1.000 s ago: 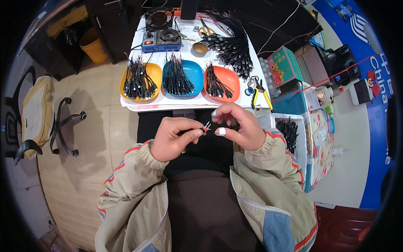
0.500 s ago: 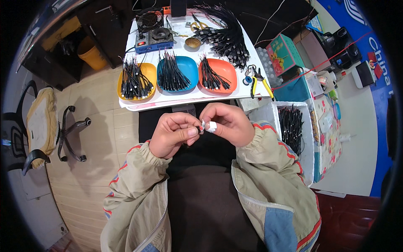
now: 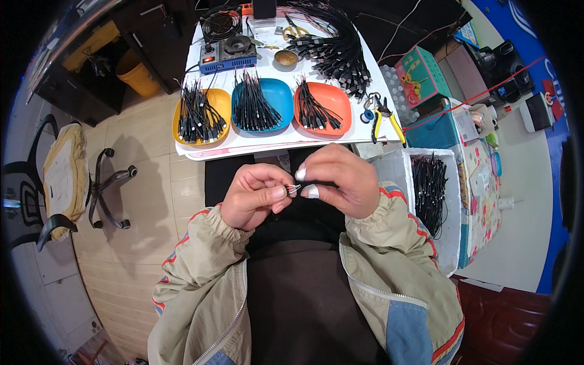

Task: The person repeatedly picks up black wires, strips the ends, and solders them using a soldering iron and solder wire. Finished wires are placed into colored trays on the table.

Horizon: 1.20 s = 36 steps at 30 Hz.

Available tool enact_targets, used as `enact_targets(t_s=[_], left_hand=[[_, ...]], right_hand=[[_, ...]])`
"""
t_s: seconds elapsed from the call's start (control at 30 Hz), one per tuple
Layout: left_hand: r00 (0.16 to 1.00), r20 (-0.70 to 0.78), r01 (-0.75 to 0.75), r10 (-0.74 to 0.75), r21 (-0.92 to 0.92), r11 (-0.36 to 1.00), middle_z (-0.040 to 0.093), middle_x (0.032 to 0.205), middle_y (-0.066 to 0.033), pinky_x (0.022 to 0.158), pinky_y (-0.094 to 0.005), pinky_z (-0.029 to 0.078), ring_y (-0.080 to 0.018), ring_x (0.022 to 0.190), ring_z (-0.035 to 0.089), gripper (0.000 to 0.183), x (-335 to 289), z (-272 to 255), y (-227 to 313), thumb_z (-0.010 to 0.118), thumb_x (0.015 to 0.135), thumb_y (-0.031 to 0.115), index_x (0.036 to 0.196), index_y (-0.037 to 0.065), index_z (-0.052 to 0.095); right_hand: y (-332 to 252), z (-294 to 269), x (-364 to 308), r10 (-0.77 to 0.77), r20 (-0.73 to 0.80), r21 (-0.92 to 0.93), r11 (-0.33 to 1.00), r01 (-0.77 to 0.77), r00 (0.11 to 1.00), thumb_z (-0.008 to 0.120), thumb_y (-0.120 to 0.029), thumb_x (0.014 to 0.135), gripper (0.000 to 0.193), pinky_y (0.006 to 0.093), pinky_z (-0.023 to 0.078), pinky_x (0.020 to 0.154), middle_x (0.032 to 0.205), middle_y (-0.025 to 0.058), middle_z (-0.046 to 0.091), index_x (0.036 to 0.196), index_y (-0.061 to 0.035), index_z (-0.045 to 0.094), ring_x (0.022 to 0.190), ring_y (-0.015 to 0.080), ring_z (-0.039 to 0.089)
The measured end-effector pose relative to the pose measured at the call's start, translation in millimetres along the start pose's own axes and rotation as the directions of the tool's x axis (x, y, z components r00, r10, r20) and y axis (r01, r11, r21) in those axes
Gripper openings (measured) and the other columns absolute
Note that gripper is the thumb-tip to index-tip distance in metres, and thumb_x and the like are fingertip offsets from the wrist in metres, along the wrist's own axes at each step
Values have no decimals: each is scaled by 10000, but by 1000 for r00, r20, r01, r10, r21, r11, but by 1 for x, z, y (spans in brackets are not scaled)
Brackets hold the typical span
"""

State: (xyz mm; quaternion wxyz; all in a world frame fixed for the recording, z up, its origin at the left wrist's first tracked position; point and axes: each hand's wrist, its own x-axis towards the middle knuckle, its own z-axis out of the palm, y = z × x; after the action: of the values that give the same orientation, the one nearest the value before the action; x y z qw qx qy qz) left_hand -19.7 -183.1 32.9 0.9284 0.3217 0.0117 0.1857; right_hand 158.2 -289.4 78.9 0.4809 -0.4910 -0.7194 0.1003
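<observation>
My left hand [image 3: 254,196] is closed in a pinch in front of my body, holding a thin cable whose fine wire ends [image 3: 294,189] stick out to the right, reddish and pale. Most of that cable is hidden by the fingers. Just right of the wires is my right hand [image 3: 345,180], its thumb and forefinger parted. White wrapping covers both of those fingertips. Nothing shows between them, and they sit very close to the wire tips.
Beyond my hands, a white table [image 3: 243,146] bears yellow [image 3: 228,100], blue [image 3: 286,100] and orange [image 3: 344,100] trays of short black cables. Behind stand a soldering unit [image 3: 228,59], a cable heap [image 3: 340,58] and yellow-handled pliers [image 3: 389,118]. A white foam box [image 3: 401,164] with cables stands right.
My right thumb and forefinger have separated and drawn slightly right, off the wire ends. The left hand keeps its pinch on the cable. The whole view has shifted a little.
</observation>
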Motion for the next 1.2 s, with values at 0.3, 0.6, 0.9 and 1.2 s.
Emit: enact_targets(t_s=[0.3, 0.6, 0.9, 1.2], left_hand=[[990, 95, -138, 102, 562, 816, 626, 751, -90, 546, -263, 443, -135, 609, 564, 120, -1, 6, 12, 603, 843, -31, 956, -48, 638], [936, 229, -322, 267, 864, 386, 627, 732, -95, 540, -259, 454, -150, 609, 599, 96, 0, 6, 12, 635, 807, -39, 899, -28, 660], [988, 63, -152, 144, 613, 775, 627, 741, -54, 532, -232, 419, -80, 621, 549, 100, 0, 2, 4, 629, 858, 20, 939, -23, 668], [915, 277, -379, 293, 839, 390, 607, 723, -37, 536, -246, 424, -100, 630, 557, 96, 2, 3, 6, 634, 866, 44, 912, -38, 648]], right_hand=[[-6, -4, -5, 318, 226, 307, 874, -377, 921, 652, -104, 849, 129, 259, 443, 659, 850, 55, 597, 904, -4, 592, 734, 159, 557], [-3, -2, -19, 603, 359, 542, 487, -685, 713, 630, -118, 890, 183, 237, 457, 715, 903, 39, 586, 1014, 10, 590, 794, 100, 548], [-11, -4, -3, -50, 63, -209, 976, 63, 997, 702, -32, 753, 136, 293, 429, 614, 821, 84, 596, 866, -34, 626, 699, 218, 574], [-3, -5, -15, 588, 511, 607, 271, -747, 627, 620, -123, 881, 141, 235, 448, 686, 869, 22, 597, 962, -7, 610, 769, 88, 546]])
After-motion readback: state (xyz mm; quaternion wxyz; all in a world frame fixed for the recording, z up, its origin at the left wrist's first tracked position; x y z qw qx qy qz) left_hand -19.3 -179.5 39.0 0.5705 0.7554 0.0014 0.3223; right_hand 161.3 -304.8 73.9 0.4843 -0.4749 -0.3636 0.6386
